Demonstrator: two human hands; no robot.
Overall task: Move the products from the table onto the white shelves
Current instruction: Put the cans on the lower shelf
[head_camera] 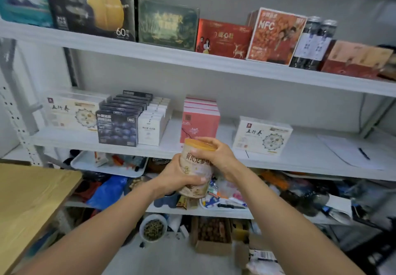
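Two bare forearms (107, 231) are filling the bottom of the frame, nearest to us, and converging at centre. Beyond them the white shelves (192, 60) are taking up most of the picture, with the wooden tabletop (32, 199) showing at lower left.

The product in play, a round can (196, 167), is hanging in the air at centre frame, in front of the middle shelf (300, 159) and not resting on it. The left hand (177, 175) is wrapping its grip round the can's lower body. The right hand (216, 153) is curling its grip over the tan lid (197, 142) and the upper rim. So both grips are grasping the can, and neither is released.

The likely landing spot is the bare stretch of middle shelf just right of centre, between the pink box (200, 122) and the white box (262, 135). To do this well, I'd say the can wants lifting clear of the shelf's front edge and going in upright, base first. The lower grip should be bearing the weight while the top one is steadying. The label ought to be facing out, and neither neighbouring box should be getting nudged.
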